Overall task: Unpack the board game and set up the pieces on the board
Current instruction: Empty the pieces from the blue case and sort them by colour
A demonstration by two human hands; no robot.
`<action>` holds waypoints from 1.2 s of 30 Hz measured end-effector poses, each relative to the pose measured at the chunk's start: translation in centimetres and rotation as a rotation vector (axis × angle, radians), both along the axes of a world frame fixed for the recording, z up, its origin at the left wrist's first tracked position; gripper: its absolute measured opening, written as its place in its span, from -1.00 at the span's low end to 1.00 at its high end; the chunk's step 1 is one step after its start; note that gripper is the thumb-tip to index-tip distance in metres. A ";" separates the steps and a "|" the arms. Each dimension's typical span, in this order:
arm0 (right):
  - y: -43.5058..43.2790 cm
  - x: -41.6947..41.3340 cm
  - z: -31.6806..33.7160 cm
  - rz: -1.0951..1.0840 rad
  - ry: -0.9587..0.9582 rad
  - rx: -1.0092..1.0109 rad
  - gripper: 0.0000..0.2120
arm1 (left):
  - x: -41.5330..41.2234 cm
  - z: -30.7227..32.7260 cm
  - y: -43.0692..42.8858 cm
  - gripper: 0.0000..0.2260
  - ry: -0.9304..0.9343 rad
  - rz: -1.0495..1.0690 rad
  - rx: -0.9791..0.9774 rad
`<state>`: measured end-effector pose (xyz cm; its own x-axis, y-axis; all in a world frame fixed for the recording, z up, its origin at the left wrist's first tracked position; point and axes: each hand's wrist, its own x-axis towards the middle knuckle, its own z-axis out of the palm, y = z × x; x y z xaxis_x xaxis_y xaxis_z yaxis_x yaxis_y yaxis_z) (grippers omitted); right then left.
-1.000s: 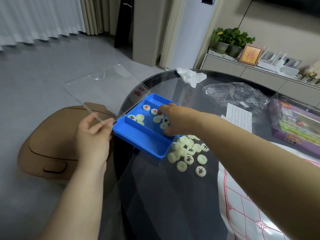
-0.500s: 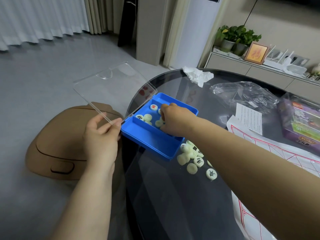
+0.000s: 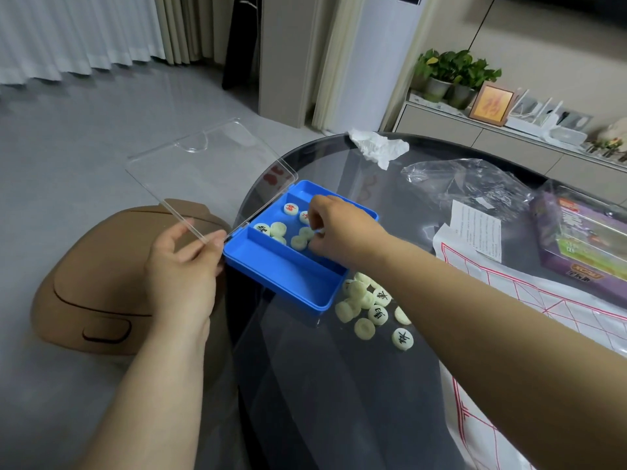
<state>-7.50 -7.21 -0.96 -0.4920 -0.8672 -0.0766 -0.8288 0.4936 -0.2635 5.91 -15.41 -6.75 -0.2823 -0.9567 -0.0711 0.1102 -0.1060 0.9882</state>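
Nearest, at about five o'clock, the board sheet (image 3: 509, 334) with red lines lies spread on the dark glass table (image 3: 339, 385), and no piece shows on the part of it in view. Just past it, near the centre, a heap of pale round pieces (image 3: 371, 308) sits loose on the glass, touching the near corner of the blue box (image 3: 288, 279). At nine o'clock the left hand (image 3: 183, 266) pinches the near edge of the clear lid (image 3: 203, 171), holding it swung open beyond the table edge. Further on, the right hand (image 3: 339, 232) reaches into the box's far compartment, fingers curled over the pieces there; whether it has one gripped I cannot tell. Several pieces remain in that compartment; the near compartment is bare. At two o'clock lie a paper slip (image 3: 478, 232), a plastic bag (image 3: 468, 184) and a purple box (image 3: 583, 245).

Unpacking looks well advanced; emptying the box and all of the placing are left.
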 end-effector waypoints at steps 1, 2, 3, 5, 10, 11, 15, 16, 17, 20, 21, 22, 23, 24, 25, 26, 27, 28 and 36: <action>0.4 0.0 0.6 0.016 0.004 -0.024 -0.86 | 0.0 0.0 0.0 -0.64 0.005 -0.002 0.002; 0.9 0.0 1.3 0.033 0.008 -0.050 -0.86 | 0.0 0.0 0.0 -0.64 0.012 -0.006 0.004; 1.6 0.0 2.0 0.044 0.006 -0.078 -0.86 | 0.0 0.0 0.0 -0.64 0.018 -0.008 0.006; 3.3 -0.1 3.2 0.043 -0.028 -0.131 -0.86 | 0.0 0.1 0.0 -0.64 0.019 -0.007 0.006; 7.5 0.4 1.8 0.023 -0.003 0.019 -0.69 | 0.0 0.2 0.1 -0.63 0.014 -0.008 -0.002; 8.0 0.4 1.2 0.035 0.003 0.049 -0.67 | 0.0 0.2 0.2 -0.63 0.016 -0.007 0.000; 8.7 -0.1 0.9 0.040 -0.100 0.086 -0.77 | 0.0 0.4 0.5 -0.64 0.040 -0.010 0.013; 8.4 -0.3 1.1 0.027 -0.125 0.062 -0.79 | 0.0 0.4 0.6 -0.64 0.043 -0.010 0.013; 7.9 -0.6 1.4 0.013 -0.130 0.018 -0.78 | 0.0 0.5 0.6 -0.64 0.043 -0.009 0.011; 5.7 -1.5 2.4 -0.037 -0.056 -0.101 -0.80 | 0.0 0.5 0.6 -0.64 0.049 -0.007 0.012; 4.9 -1.7 2.5 -0.048 -0.037 -0.108 -0.80 | -0.1 0.4 0.6 -0.65 0.052 -0.007 0.012; 4.1 -1.9 2.4 -0.054 -0.016 -0.088 -0.79 | -0.1 0.4 0.6 -0.65 0.054 -0.006 0.011; 3.2 -2.1 2.2 -0.061 0.012 -0.037 -0.78 | -0.1 0.3 0.6 -0.66 0.055 -0.005 0.009; 2.5 -2.1 1.8 -0.069 0.050 0.036 -0.76 | -0.1 0.3 0.5 -0.67 0.054 -0.005 0.006; 1.8 -2.1 1.5 -0.076 0.094 0.115 -0.76 | 0.0 0.2 0.5 -0.68 0.050 -0.005 0.002; 1.3 -2.0 1.2 -0.077 0.140 0.185 -0.76 | 0.0 0.1 0.4 -0.70 0.045 -0.006 -0.003; 0.9 -1.8 1.0 -0.069 0.182 0.237 -0.78 | 0.0 0.0 0.3 -0.72 0.042 -0.007 -0.009; 0.6 -1.7 0.9 -0.056 0.217 0.273 -0.82 | 0.0 -0.1 0.2 -0.73 0.040 -0.009 -0.014; -0.6 -0.9 0.7 0.051 0.016 0.260 -0.59 | -0.2 -0.5 -0.4 -0.75 0.047 -0.022 -0.019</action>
